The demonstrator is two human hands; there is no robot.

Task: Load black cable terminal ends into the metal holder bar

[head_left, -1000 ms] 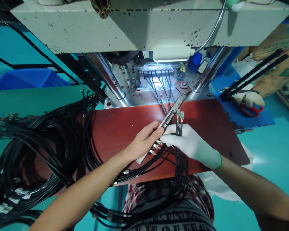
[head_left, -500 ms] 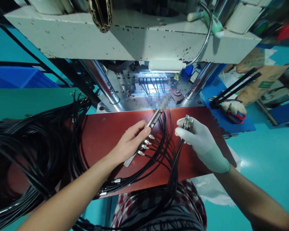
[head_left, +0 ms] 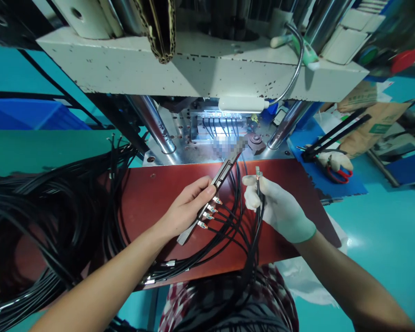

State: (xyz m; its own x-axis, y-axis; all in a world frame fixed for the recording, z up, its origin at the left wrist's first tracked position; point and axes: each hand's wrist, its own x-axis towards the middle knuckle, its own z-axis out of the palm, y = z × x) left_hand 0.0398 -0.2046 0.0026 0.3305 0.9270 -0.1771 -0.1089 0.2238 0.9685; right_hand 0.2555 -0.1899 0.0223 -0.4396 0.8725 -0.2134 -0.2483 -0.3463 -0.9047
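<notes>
My bare left hand [head_left: 193, 203] is closed around a long metal bar [head_left: 227, 167] with slots along it, held at a slant above the red-brown board. Several cable ends with shiny metal connectors [head_left: 210, 208] stick out along the bar's lower right side, their black cables trailing right. My right hand [head_left: 276, 203], in a white glove, pinches black cables [head_left: 257, 221] just below their connector tip [head_left: 257, 171], which points up. The cables hang from it toward my lap. The bar's far end is blurred out.
A press with a pale, chipped crossbeam [head_left: 200, 76] overhangs a lit metal die [head_left: 221, 127] with several cables in it. Steel posts [head_left: 152, 124] flank it. Black cable coils [head_left: 38, 216] lie left on the board [head_left: 152, 198]. Red-handled scissors [head_left: 340, 174] lie right.
My right hand has moved a little left, toward the bar, and turned the cable connectors more upright and together. My left hand keeps hold of the bar. The view has shifted slightly.
</notes>
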